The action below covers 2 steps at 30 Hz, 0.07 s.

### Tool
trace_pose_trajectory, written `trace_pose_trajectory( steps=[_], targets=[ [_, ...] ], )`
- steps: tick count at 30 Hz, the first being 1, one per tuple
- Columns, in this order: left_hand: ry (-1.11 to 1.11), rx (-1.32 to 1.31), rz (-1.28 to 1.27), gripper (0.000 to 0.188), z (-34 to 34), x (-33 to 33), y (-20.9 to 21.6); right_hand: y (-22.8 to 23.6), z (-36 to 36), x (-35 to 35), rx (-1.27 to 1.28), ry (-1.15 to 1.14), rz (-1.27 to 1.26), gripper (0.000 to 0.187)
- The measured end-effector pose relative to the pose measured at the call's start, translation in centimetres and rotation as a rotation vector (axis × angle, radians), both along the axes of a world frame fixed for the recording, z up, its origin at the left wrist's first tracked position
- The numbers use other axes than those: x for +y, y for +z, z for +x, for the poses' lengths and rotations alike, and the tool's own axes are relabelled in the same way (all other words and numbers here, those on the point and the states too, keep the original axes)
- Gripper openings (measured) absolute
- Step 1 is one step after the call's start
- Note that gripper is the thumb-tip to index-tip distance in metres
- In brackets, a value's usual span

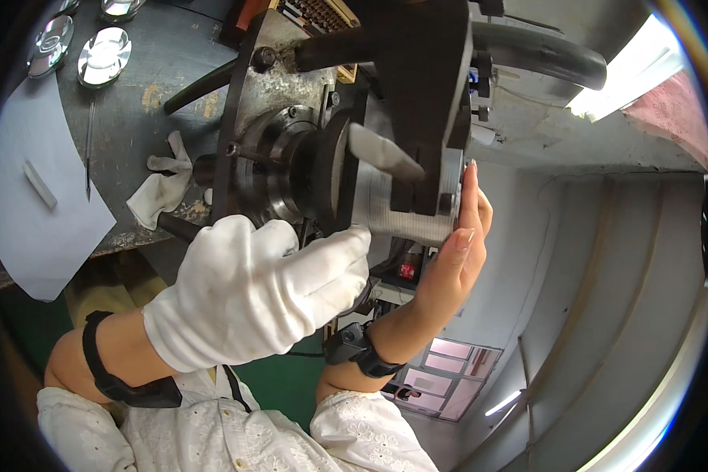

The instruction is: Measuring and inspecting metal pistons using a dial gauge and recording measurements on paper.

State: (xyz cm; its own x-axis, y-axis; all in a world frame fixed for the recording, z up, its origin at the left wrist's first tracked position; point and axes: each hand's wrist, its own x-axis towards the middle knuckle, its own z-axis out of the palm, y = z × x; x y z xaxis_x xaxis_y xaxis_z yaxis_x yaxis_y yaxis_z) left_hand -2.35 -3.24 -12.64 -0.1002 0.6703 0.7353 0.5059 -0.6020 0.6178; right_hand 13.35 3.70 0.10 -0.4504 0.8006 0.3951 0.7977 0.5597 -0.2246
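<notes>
My left hand (259, 287), in a white cotton glove, is closed, its fingers bent and pressed together. Its fingertips reach the lower left edge of a silvery, finely ridged metal block (407, 226) in a black metal machine (417, 71). Whether anything sits inside that glove's grip is hidden. Against the right side of the block rests my bare right hand (466, 228), open, with fingers stretched upward and thumb nearer me. A grey flat bar (384, 153) juts across the machine above the block. Left of it is a round steel flange (279, 165).
On the dark worktable (161, 59) lie a crumpled white glove (165, 185), a white paper sheet (35, 149) with a pale stick (39, 185), a thin pointed rod (89, 149) and shiny oval metal pieces (104, 57). Dark bar handles (200, 86) stick out from the machine.
</notes>
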Motion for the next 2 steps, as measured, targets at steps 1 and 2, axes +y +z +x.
trace_pose_trajectory(
  steps=[1, 2],
  targets=[
    [0.010, 0.000, -0.001, 0.016, 0.02, -0.05, -0.03, -0.22, -0.40, -0.11, 0.024, -0.011, 0.004, 0.075],
    [-0.001, 0.012, -0.016, 0.017, -0.07, -0.14, 0.24, -0.01, -0.40, -0.11, 0.020, -0.018, -0.007, 0.074]
  ],
)
